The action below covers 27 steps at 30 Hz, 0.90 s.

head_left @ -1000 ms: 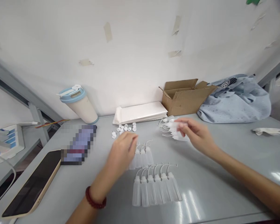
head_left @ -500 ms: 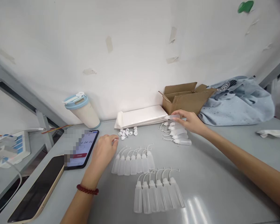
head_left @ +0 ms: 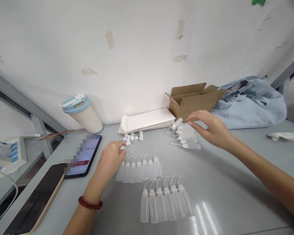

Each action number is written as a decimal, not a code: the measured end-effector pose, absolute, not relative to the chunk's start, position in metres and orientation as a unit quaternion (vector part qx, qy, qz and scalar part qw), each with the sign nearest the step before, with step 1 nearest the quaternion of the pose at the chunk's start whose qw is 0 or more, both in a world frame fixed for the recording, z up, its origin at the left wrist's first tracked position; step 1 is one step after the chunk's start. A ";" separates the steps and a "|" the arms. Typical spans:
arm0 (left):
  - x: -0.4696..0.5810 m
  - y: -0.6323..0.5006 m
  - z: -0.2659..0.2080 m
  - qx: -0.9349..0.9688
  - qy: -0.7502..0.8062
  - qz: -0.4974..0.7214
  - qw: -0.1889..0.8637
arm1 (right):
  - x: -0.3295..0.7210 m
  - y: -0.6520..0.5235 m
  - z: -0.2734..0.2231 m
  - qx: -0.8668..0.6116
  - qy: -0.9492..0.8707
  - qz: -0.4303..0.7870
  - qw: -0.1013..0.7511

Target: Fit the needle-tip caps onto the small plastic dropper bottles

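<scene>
My left hand point(head_left: 111, 156) is closed, with a small white cap point(head_left: 122, 148) pinched between thumb and fingertips. Just beyond it lies a loose group of white caps point(head_left: 136, 138). My right hand point(head_left: 210, 127) hovers with thumb and fingers apart, holding nothing, right of a pile of small translucent squeeze bottles point(head_left: 188, 137). One squeeze bottle point(head_left: 178, 122) rests tilted at the pile's far end, apart from my fingers. Nearer me, a row of squeeze bottles point(head_left: 139, 172) with thin curved white tethers lies on the table. A second row of longer-looking bottles point(head_left: 164, 205) lies closer still.
An open cardboard box point(head_left: 198, 106) and blue cloth point(head_left: 254, 106) stand against the wall. White flat packets point(head_left: 149, 119) lie behind the caps. At left are a tumbler point(head_left: 84, 116), a phone showing a timer point(head_left: 84, 156), a dark phone point(head_left: 39, 199) and a power strip point(head_left: 13, 155).
My right hand has let go of the squeeze bottle at the pile's far end and moved right. The left hand stays near the caps, still pinching one. The view has shifted slightly.
</scene>
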State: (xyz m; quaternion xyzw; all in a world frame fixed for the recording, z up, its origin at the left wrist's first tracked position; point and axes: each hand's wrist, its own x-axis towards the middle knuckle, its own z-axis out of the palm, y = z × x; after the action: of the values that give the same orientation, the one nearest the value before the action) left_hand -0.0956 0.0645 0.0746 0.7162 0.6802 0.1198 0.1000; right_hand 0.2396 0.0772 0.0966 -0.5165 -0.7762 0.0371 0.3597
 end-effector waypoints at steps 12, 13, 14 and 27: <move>-0.039 0.019 0.082 0.745 0.504 0.279 0.337 | 0.201 0.005 0.099 -0.280 -0.847 0.452 0.013; -0.036 0.016 0.081 0.746 0.494 0.275 0.352 | 0.201 0.005 0.099 -0.272 -0.847 0.456 0.001; -0.034 0.014 0.081 0.746 0.486 0.273 0.364 | 0.202 0.004 0.099 -0.269 -0.848 0.457 -0.011; -0.029 0.009 0.086 0.680 0.507 0.299 0.437 | 0.214 0.003 0.105 -0.309 -0.861 0.402 -0.026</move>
State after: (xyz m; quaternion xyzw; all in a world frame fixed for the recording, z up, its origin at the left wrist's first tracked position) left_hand -0.0290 0.0095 0.0855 0.6804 0.5067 0.2993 0.4368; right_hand 0.2141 0.0032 0.1051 -0.3094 -0.8615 0.4018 -0.0264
